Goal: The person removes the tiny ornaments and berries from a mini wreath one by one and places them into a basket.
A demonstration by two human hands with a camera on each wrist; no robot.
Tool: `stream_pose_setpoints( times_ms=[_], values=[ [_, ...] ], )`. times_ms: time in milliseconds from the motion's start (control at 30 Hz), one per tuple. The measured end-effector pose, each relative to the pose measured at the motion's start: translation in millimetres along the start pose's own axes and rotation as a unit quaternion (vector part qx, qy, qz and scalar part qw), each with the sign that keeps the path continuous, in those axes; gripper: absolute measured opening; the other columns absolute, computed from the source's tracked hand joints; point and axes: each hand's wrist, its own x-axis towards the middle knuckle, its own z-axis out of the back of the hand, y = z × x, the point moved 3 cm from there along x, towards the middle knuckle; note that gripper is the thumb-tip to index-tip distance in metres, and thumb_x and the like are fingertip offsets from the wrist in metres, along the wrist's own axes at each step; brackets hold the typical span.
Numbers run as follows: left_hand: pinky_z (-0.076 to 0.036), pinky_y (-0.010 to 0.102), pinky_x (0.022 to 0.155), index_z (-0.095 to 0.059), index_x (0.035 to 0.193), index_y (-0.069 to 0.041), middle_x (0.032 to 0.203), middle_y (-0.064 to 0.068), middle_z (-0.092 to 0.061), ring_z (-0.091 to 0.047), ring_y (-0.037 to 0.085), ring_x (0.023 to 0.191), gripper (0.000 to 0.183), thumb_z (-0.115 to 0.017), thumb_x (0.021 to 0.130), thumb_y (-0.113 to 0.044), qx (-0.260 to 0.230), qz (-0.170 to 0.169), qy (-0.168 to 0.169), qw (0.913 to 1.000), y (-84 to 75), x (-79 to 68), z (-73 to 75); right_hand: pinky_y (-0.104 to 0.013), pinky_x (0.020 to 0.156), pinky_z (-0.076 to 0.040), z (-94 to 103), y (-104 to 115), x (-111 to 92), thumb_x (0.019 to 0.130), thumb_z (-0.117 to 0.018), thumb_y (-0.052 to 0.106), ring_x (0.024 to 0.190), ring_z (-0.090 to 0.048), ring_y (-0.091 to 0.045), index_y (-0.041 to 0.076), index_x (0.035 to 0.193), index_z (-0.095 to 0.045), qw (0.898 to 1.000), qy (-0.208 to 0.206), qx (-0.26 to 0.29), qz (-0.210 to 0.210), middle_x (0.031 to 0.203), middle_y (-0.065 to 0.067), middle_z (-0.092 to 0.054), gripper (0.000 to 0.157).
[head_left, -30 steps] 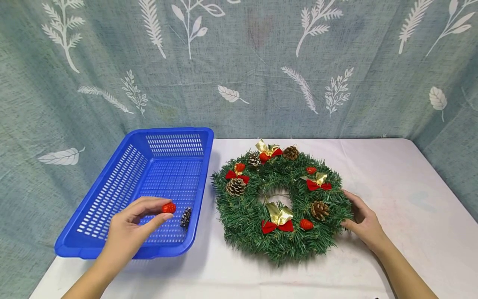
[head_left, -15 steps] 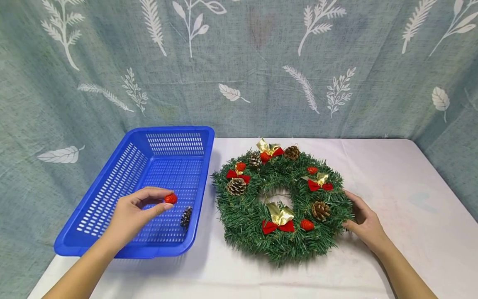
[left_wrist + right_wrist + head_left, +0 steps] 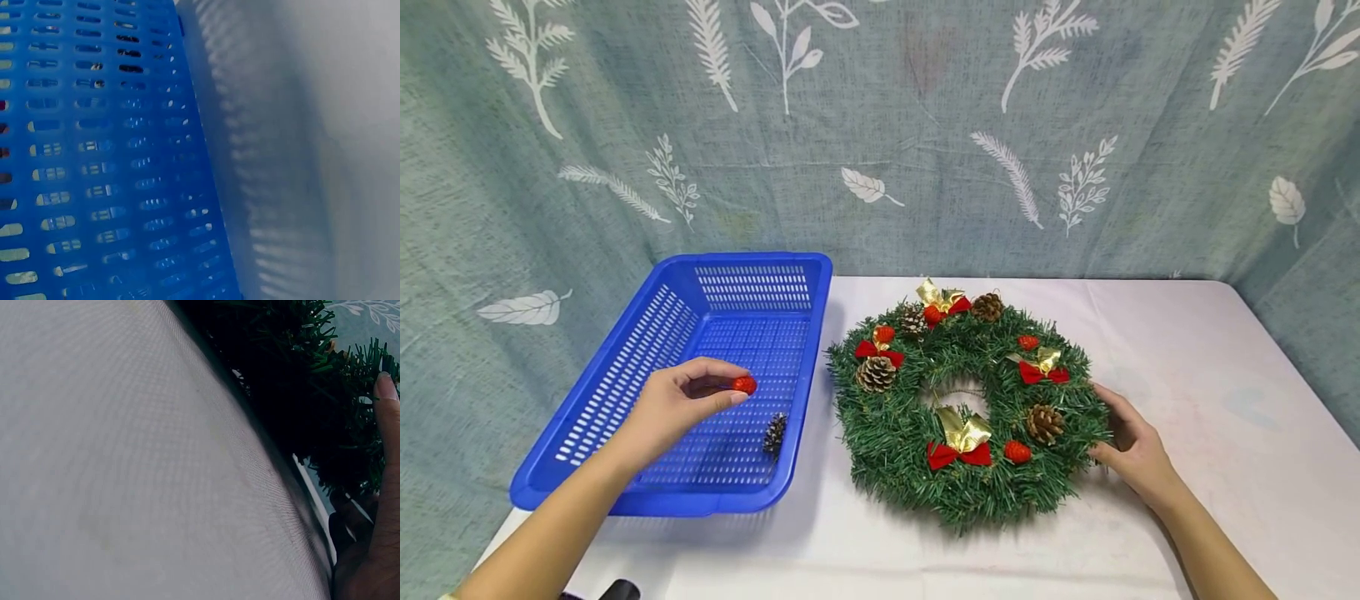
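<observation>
In the head view my left hand (image 3: pixel 673 408) pinches a small red pine cone ornament (image 3: pixel 744 385) between thumb and fingertips, over the blue basket (image 3: pixel 817 350). Below and to the right of it, a dark frosted pine cone (image 3: pixel 774 435) lies in the basket by the right wall. A green wreath (image 3: pixel 910 492) rests on the white table, and my right hand (image 3: pixel 1135 450) grips its right edge. Thumb and fingers lie round the needles in the right wrist view. The wreath carries red bows (image 3: pixel 958 455) with gold ribbon, brown pine cones (image 3: pixel 1045 423) and small red ornaments (image 3: pixel 1017 452).
The white table (image 3: pixel 1210 375) reaches back to a grey-green curtain (image 3: pixel 925 167) with white leaf prints. Only the basket's slotted side (image 3: pixel 125 162) and the white surface show in the left wrist view. A dark object (image 3: pixel 621 590) pokes in at the bottom left edge.
My left hand has moved up and slightly away over the basket, still pinching the red pine cone ornament. The right hand and the wreath have stayed in place.
</observation>
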Motion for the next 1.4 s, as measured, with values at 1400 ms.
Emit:
stream_pose_setpoints(
  times_ms=[1400],
  values=[
    [-0.051, 0.02, 0.083, -0.062, 0.121, 0.001, 0.105, -0.004, -0.069, -0.064, 0.01, 0.095, 0.041, -0.07, 0.087, -0.021, 0.031, 0.048, 0.149, 0.9871, -33.5, 96.1, 58.9, -0.005, 0.101, -0.028, -0.5, -1, -1, 0.075, -0.063, -0.018, 0.132, -0.027, 0.01, -0.007, 0.143, -0.031, 1.0, 0.0, -0.017, -0.015, 0.142, 0.017, -0.037, 0.077]
  ],
)
